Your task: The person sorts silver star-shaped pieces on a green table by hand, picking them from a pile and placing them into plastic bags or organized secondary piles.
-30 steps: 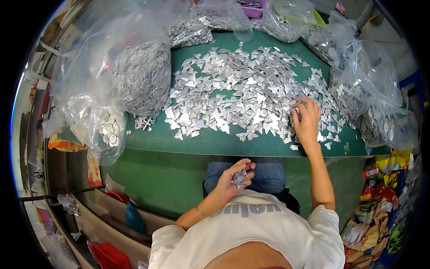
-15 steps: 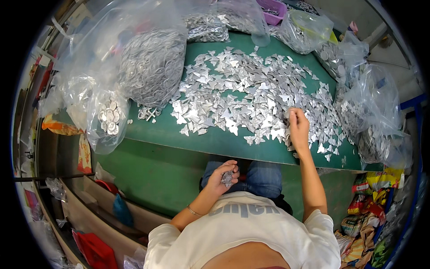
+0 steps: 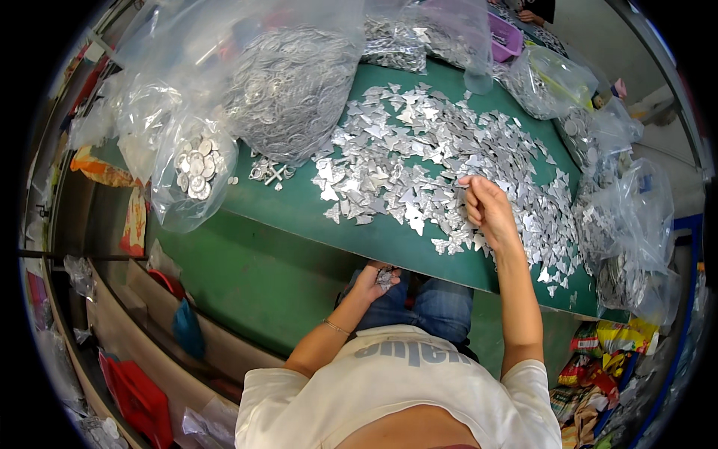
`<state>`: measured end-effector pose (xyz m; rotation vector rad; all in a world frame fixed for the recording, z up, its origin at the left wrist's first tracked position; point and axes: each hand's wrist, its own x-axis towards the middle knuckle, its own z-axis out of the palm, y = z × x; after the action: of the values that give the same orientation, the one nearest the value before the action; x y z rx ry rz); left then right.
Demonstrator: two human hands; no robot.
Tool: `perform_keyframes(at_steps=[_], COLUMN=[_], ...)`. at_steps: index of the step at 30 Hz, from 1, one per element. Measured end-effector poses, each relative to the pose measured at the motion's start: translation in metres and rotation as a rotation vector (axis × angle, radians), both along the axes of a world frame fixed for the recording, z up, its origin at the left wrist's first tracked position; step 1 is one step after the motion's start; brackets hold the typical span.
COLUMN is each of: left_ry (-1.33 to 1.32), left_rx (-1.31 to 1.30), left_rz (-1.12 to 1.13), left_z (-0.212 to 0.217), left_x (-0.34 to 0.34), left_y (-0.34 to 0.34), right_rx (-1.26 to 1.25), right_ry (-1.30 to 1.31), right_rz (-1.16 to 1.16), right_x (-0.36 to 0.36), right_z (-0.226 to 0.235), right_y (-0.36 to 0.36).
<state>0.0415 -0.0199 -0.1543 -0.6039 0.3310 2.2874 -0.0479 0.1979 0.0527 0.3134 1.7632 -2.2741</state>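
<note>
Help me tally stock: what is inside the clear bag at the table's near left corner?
Through the plastic, the bag shows a heap of round silver discs. The top discs cover whatever lies deeper, so that cannot be seen.

Right hand (image 3: 490,213) over silver metal pieces (image 3: 419,146) (more in the left hand (image 3: 369,283)).
</note>
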Motion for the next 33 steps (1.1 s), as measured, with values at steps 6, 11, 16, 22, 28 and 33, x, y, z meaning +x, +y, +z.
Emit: perform_keyframes(at_steps=[6, 11, 16, 22, 28, 33], left_ry=[0.030, 0.044, 0.093, 0.139, 0.145, 0.253], left_rx=[-0.059, -0.117, -0.074, -0.013, 0.045, 0.040], left_rz=[0.046, 0.057, 0.058, 0.064, 0.086, 0.131], left_z=[0.000, 0.012, 0.006, 0.009, 0.005, 0.000], left_x=[0.000, -0.002, 0.001, 0.000, -0.002, -0.004], left_y=[0.003, 0.003, 0.004, 0.006, 0.003, 0.006], right_rx=[0.147, 0.003, 0.129, 0.034, -0.199, -0.499], right_ry=[-0.001, 0.056, -0.059, -0.271, -0.296, -0.242], right_rz=[0.177, 0.301, 0.816, 0.999, 1.065, 0.939], right_x=[-0.031, -0.041, -0.030, -0.030, -0.058, -0.081], right_z=[-0.008, -0.006, 0.017, 0.016, 0.041, 0.072], right_y=[-0.035, -0.070, -0.108, -0.175, -0.269, -0.374])
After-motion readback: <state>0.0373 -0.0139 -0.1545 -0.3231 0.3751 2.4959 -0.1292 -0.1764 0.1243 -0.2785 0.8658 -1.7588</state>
